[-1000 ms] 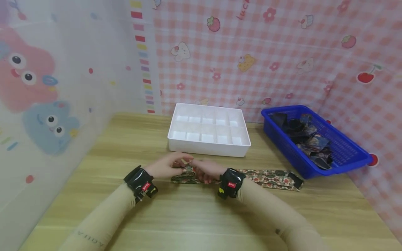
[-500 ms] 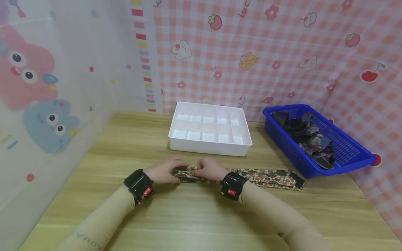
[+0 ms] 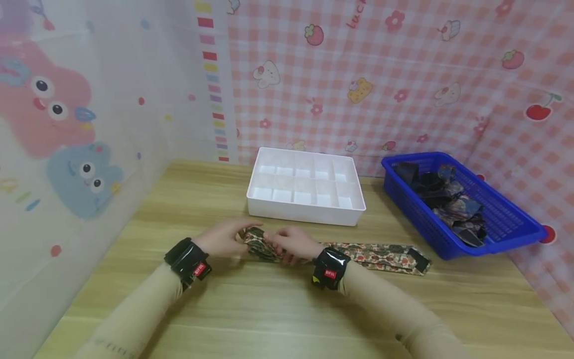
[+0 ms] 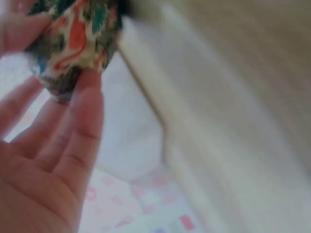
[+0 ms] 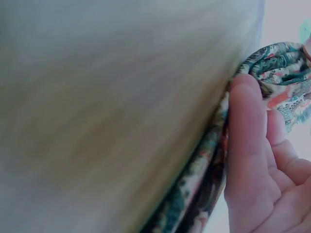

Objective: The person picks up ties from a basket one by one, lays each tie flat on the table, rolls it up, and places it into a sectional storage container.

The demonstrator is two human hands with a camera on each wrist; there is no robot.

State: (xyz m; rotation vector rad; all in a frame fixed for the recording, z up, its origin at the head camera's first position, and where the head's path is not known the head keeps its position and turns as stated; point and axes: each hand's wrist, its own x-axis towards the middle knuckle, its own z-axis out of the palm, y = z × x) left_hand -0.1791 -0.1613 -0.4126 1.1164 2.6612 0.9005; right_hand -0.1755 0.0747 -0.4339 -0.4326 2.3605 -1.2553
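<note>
Head view: left hand (image 3: 226,239) and right hand (image 3: 296,244) pinch the half-rolled tie (image 3: 257,240) between them, its tail stretching toward the right edge of the desk (image 3: 269,314).

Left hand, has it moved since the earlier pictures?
Yes, the left hand has shifted left against the white box in the head view.

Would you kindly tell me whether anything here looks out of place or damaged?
Nothing looks spilled or damaged. The patterned strip is simply gathered at one end. Mildly odd: the blue basket sits at a different angle from the white tray, its contents jumbled.
</note>
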